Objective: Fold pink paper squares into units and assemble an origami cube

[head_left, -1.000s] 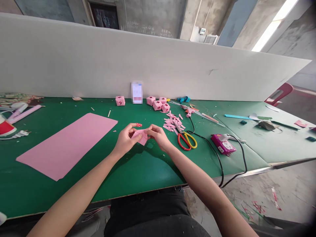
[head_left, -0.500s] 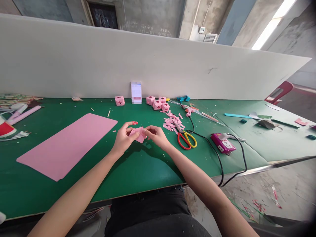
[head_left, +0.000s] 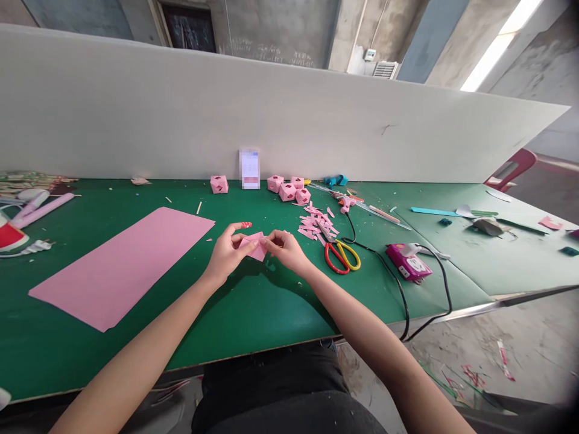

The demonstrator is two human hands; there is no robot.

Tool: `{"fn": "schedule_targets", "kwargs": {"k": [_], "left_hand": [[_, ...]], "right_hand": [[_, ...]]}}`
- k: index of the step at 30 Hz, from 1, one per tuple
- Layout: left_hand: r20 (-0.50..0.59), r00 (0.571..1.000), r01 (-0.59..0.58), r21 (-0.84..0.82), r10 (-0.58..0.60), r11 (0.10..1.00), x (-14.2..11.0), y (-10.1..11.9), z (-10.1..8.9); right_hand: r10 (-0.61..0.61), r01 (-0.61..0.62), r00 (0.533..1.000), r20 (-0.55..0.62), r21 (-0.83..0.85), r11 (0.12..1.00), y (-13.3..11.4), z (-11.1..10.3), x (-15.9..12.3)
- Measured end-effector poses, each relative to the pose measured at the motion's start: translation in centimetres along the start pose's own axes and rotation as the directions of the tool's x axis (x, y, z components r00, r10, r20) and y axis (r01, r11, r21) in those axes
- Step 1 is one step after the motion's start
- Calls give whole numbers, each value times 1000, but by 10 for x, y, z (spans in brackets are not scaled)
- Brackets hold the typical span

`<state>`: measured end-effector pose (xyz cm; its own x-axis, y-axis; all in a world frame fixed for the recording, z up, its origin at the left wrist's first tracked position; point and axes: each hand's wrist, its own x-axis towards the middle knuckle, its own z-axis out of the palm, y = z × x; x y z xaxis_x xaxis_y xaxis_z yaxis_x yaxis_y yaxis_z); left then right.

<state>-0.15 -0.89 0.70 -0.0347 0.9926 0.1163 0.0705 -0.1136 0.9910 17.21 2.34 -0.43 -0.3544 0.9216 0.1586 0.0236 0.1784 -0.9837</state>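
Folded pink paper (head_left: 257, 252), held raised.
Small, angular, creased; pinched near its 9 and 3 o'clock edges; just off the view's centre, toward 8 o'clock.

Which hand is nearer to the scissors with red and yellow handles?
Right. The right hand is to the left of the scissors; the left hand is farther left, past the right one.

Grey concrete wall (head_left: 280, 24) behind white partition (head_left: 181, 114); pink chair (head_left: 514, 169) far right; littered floor (head_left: 538, 337)
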Motion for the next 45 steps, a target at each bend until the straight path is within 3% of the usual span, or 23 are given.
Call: {"fn": "schedule_targets", "kwargs": {"k": [13, 19, 25, 35, 42, 45], "left_hand": [[-11, 1000, -22, -9, 22, 1000, -2, 3, 0], [-3, 1000, 0, -4, 0, 1000, -2, 5, 2], [-7, 1000, -26, -18, 26, 999, -1, 3, 2], [-53, 998, -31, -61, 28, 998, -1, 7, -1], [14, 999, 37, -50, -37, 998, 2, 2, -3], [1, 1000, 13, -29, -13, 999, 2, 1, -3]], "right_hand": [[-64, 65, 998, 16, -179, 982, 3, 1, -3], [-177, 170, 984, 6, -307, 936, -1, 1, -5], [-191, 204, 979, 71, -383, 901, 0, 5, -8], [-165, 171, 985, 47, -328, 929, 0, 5, -9], [-184, 186, 982, 38, -336, 923, 2, 2, -5], [-159, 157, 987, 19, -289, 944, 5, 3, -3]]}}
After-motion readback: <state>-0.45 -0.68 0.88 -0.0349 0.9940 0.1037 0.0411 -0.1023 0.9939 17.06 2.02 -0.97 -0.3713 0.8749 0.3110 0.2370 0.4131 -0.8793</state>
